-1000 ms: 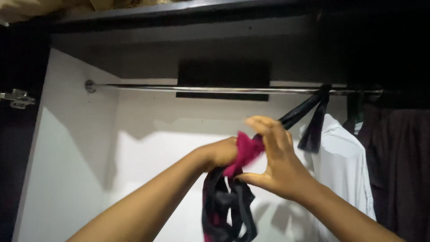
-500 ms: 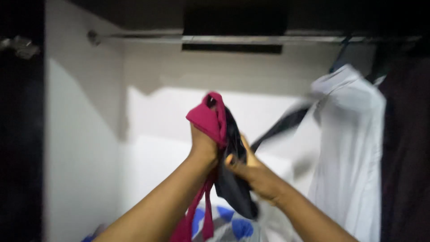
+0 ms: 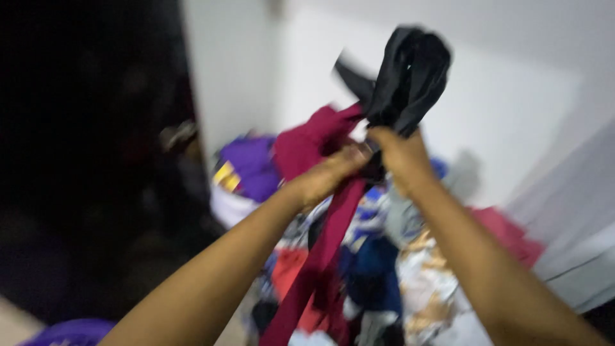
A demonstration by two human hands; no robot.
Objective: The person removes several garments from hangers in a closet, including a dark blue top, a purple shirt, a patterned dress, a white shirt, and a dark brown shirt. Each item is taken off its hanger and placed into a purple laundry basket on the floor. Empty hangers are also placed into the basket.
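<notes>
Both my hands are raised together in front of me inside a wardrobe, in a blurred view. My left hand (image 3: pixel 330 174) grips a dark red strip of cloth (image 3: pixel 320 247) that bunches above the fist and hangs down in a long tail. My right hand (image 3: pixel 397 157) is closed on a bunched black cloth (image 3: pixel 407 74) that sticks up above the fingers. The two hands touch, and the red and black cloths overlap between them.
Below the hands lies a heap of mixed clothes (image 3: pixel 378 269), with a purple garment (image 3: pixel 253 166) at its left. A white garment (image 3: pixel 576 230) hangs at the right. White wardrobe walls (image 3: pixel 512 102) stand behind; the left side is dark.
The view has swung down from the hanging rail to the clothes heap. My hands stayed together on the red and black cloths, and the black bunch now stands above my right hand.
</notes>
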